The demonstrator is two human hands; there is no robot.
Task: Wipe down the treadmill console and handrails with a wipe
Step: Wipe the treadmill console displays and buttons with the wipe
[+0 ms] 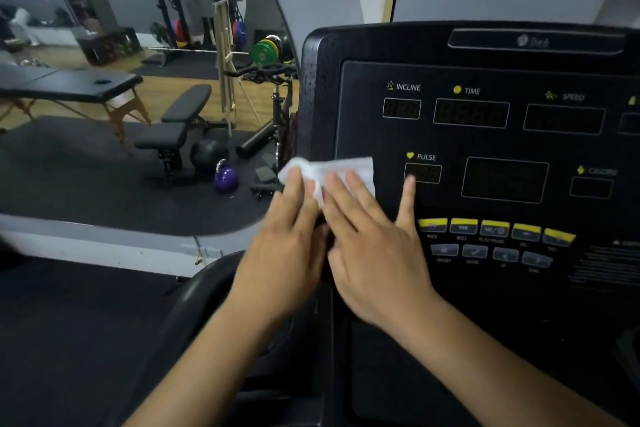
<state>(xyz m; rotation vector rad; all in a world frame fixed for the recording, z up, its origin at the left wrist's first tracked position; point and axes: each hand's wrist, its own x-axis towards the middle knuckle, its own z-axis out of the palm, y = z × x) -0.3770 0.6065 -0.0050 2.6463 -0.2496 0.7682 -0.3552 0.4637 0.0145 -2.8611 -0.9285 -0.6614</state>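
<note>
The black treadmill console [485, 146] fills the right half of the head view, with dark displays labelled INCLINE, TIME, SPEED and PULSE and a row of yellow buttons [495, 229]. A white wipe [343, 168] lies flat against the console's left edge, beside the PULSE window. My left hand [287, 246] holds the wipe's left end, fingers curled on it. My right hand [374, 243] presses flat on the wipe's right part, fingers spread, the thumb on the panel. A black handrail [194, 298] curves below my left forearm.
A large wall mirror at the left reflects a gym: a massage table [69, 83], a weight bench [180, 128], a purple kettlebell [225, 177], a dark ball, a bike and racks of plates. A grey ledge [104, 236] runs under the mirror.
</note>
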